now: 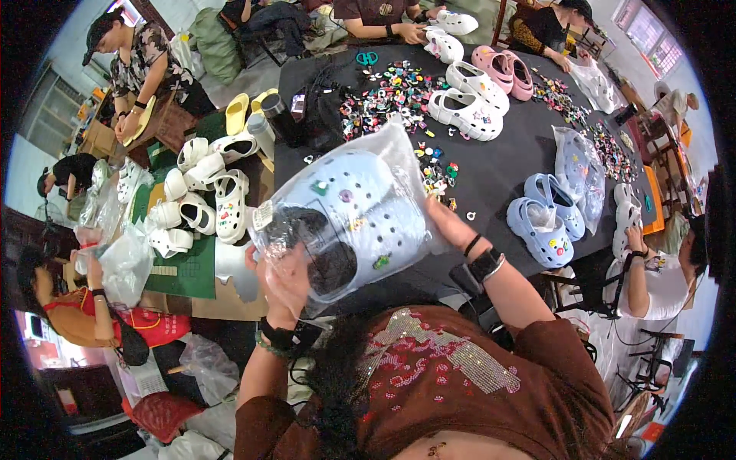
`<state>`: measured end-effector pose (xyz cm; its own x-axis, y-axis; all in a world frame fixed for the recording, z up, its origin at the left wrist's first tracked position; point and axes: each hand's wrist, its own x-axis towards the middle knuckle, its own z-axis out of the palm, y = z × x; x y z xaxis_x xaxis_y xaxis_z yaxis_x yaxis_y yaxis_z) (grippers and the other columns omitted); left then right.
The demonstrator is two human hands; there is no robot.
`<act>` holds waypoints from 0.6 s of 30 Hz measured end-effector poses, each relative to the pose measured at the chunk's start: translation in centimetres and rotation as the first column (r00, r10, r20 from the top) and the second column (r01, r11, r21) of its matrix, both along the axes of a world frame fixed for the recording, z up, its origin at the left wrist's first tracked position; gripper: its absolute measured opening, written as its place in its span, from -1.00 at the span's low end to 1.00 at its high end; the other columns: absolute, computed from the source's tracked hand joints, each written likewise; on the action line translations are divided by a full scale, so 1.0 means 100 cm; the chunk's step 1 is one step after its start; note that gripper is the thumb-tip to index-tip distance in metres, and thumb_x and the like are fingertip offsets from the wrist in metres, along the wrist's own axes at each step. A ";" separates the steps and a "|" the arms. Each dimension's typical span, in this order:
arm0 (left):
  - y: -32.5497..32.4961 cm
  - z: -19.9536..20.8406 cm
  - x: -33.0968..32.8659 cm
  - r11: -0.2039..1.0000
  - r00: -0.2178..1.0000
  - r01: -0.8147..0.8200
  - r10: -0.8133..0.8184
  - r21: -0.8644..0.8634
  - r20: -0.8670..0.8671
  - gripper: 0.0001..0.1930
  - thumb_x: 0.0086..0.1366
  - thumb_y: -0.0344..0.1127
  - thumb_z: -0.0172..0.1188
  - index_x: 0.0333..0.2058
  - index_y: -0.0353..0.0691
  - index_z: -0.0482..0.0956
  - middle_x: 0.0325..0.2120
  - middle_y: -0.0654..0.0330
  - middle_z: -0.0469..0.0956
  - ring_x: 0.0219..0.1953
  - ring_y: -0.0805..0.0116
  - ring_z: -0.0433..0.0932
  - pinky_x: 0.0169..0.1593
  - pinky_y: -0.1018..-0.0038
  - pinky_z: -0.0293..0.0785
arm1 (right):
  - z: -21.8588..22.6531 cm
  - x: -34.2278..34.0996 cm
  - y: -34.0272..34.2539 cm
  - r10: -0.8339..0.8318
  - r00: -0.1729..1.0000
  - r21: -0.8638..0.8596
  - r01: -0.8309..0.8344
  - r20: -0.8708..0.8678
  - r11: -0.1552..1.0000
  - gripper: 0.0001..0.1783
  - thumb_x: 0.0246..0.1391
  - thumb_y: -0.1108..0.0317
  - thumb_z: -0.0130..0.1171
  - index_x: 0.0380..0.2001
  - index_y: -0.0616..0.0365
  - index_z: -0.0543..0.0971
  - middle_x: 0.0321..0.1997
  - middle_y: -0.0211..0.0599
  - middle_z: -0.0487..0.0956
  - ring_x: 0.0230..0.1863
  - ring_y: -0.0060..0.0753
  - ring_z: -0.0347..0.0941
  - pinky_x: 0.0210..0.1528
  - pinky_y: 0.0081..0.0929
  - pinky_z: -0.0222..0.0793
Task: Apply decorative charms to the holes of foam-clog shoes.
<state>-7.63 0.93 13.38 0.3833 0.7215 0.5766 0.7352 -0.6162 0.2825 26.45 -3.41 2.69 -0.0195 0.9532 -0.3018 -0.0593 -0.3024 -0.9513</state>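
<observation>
In front of me I hold a clear plastic bag (pixel 399 146) with a pair of light blue clogs (pixel 383 222) inside, dotted with small colourful charms. My left hand (pixel 284 280) grips the bag's lower left edge, closed on the film. My right hand (pixel 452 228) supports its right side, with the fingers partly hidden behind the bag. The bag is tilted and raised over the near edge of the black-covered table (pixel 468 172). Further right on the table stands another pair of light blue clogs (pixel 540 230) with charms, beside a bagged blue pair (pixel 579 172).
Loose charms (pixel 391 96) lie piled across the table. White clogs (pixel 469 113) and pink clogs (pixel 502 70) stand beyond. At left, several white clogs (pixel 230 207) crowd a green mat (pixel 192 264) near a dark tumbler (pixel 280 119). Several people work around the tables.
</observation>
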 end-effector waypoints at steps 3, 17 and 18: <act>0.001 0.002 -0.002 1.000 0.997 -0.009 0.008 -0.016 -0.071 -0.94 0.06 -0.40 0.20 -0.46 -0.13 0.64 -0.55 0.22 0.50 -0.35 0.21 0.47 0.11 0.08 0.11 | 0.029 -0.019 -0.003 -0.147 0.957 0.048 0.139 0.249 0.989 -0.42 0.26 -0.11 -0.16 -0.20 0.28 0.48 -0.29 -0.14 0.52 -0.19 -0.43 0.44 -0.14 -0.38 0.33; -0.007 0.020 0.005 0.996 0.989 0.079 -0.074 0.033 -0.128 -0.88 -0.04 -0.45 0.32 -0.52 -0.22 0.52 -0.56 0.26 0.41 -0.36 0.22 0.40 0.12 0.06 0.06 | 0.062 0.041 0.009 -0.395 0.624 0.507 -0.002 0.674 0.862 -0.58 0.17 0.09 0.09 -0.54 0.27 0.48 -0.73 0.03 0.34 -0.73 -0.08 0.28 -0.61 -0.29 0.23; -0.006 0.016 0.007 1.000 0.998 0.028 -0.027 0.011 -0.062 -0.87 -0.04 -0.45 0.32 -0.53 -0.20 0.51 -0.57 0.27 0.41 -0.36 0.23 0.41 0.11 0.05 0.07 | 0.055 0.051 0.010 -0.334 0.649 0.460 -0.028 0.684 0.887 -0.59 0.17 0.08 0.08 -0.50 0.27 0.49 -0.76 0.00 0.32 -0.75 -0.12 0.25 -0.61 -0.32 0.23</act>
